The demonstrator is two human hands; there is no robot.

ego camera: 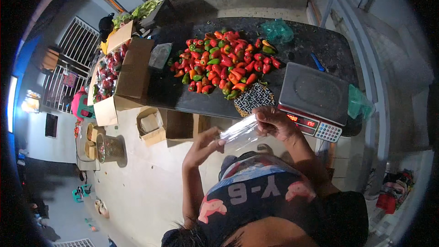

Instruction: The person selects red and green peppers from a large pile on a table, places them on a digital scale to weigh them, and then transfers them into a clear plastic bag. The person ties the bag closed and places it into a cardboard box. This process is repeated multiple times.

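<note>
Both hands grip a clear plastic bag (pixel 240 133) in front of my body, just off the table's near edge. My left hand (pixel 205 146) pinches one end between thumb and fingers. At the opposite end, my right hand (pixel 274 123) has its fingers closed on the plastic. No contents show inside the bag. Beyond my hands, a heap of red and green peppers (pixel 223 61) lies on the dark table (pixel 205 109). A patterned cloth (pixel 254 99) sits at the table edge near my right hand. Beside it stands a digital scale (pixel 313 92) with a lit red display.
An open cardboard box (pixel 135 68) at the left holds bagged peppers (pixel 110 72). Green plastic bags (pixel 277 31) and a blue-handled tool (pixel 318 62) lie on the table. Further cardboard boxes (pixel 151 127) and a bin (pixel 109 148) stand on the floor. Another person (pixel 107 31) is behind the box.
</note>
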